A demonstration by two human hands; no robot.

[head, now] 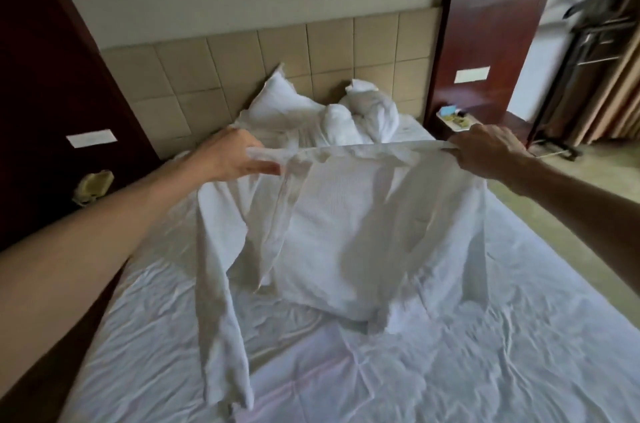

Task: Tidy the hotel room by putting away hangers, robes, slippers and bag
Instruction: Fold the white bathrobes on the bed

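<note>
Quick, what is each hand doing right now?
Left hand: holds one end of the robe, raised over the bed.
Right hand: grips the robe's other end.

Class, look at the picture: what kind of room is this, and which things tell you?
Probably a hotel bedroom: a bed with white pillows, a padded headboard, and a bedside telephone.

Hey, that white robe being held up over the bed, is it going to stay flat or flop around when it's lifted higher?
Likely floppy: the robe sags between the left hand and right hand. Probably light, since a pinch holds it. Its dangling sleeve may drag on the bed.
</note>
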